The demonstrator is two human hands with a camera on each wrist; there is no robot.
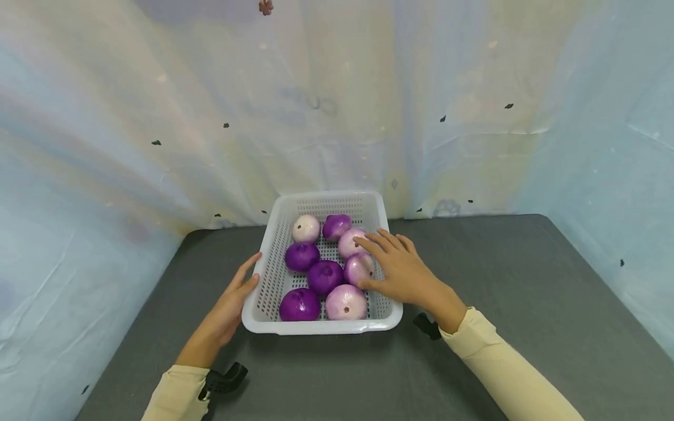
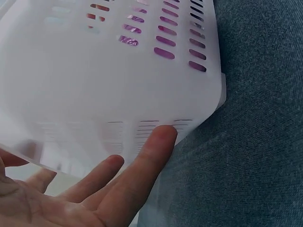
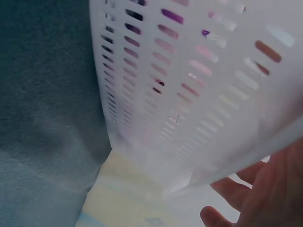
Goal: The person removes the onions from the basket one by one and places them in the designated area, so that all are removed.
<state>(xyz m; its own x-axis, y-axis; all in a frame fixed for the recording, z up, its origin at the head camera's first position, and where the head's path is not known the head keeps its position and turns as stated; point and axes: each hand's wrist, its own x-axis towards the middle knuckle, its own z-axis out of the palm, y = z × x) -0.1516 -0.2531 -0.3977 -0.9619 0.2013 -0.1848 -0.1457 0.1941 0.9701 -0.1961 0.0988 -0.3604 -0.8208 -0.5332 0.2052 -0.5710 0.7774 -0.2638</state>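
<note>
A white plastic basket (image 1: 321, 328) with slotted walls stands on the table and holds several glossy onions. Dark purple onions (image 1: 325, 277) lie at the left, middle and front, with another purple onion (image 1: 336, 227) at the back. A whitish onion (image 1: 306, 228) sits in the back left corner, and a pale pink onion (image 1: 346, 302) in front. My left hand (image 1: 226, 307) touches the basket's left side, its fingers stretched along the outer wall in the left wrist view. Over the right rim reaches my right hand (image 1: 402, 270), fingers spread above two pale onions (image 1: 359, 268), partly covering them.
Dark grey cloth covers the table (image 1: 505, 280) around the basket. Behind it hangs a pale patterned curtain (image 1: 337, 117), which also closes off both sides. A black strap (image 1: 226, 379) is on the left wrist, another (image 1: 426, 325) on the right.
</note>
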